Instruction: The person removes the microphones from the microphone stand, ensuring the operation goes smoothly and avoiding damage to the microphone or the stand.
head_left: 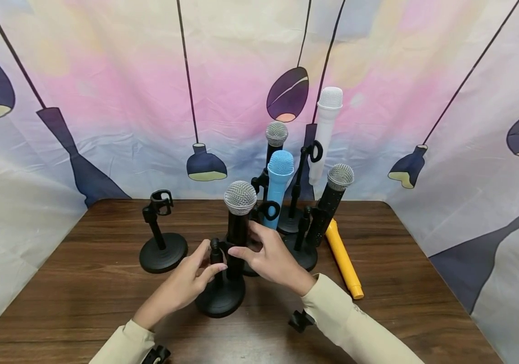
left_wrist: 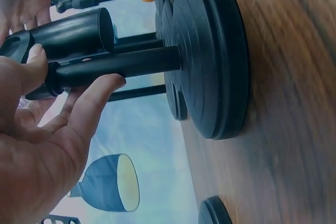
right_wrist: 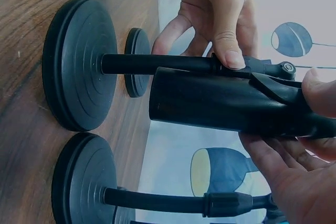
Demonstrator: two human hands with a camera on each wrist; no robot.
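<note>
A black microphone [head_left: 238, 227] with a silver mesh head sits upright in the holder of a black round-based stand [head_left: 220, 301]. My left hand [head_left: 179, 285] pinches the stand's upright post [left_wrist: 126, 66] between thumb and fingers, below the joint. From the other side, my right hand [head_left: 275, 258] grips the microphone's body [right_wrist: 205, 100], thumb on the near side and fingers behind. The microphone's lower end hangs beside the post, above the base. In the right wrist view the left thumb [right_wrist: 229, 51] presses on the post near its collar.
At left stands a bare-clip stand [head_left: 164, 253]. Behind and to the right are a blue microphone [head_left: 279, 177], a white one [head_left: 325, 131], and two black ones [head_left: 276, 134] [head_left: 332, 202] beside stands. A yellow microphone [head_left: 345, 260] lies on the wooden table [head_left: 400, 303]. A printed cloth [head_left: 127, 126] hangs behind.
</note>
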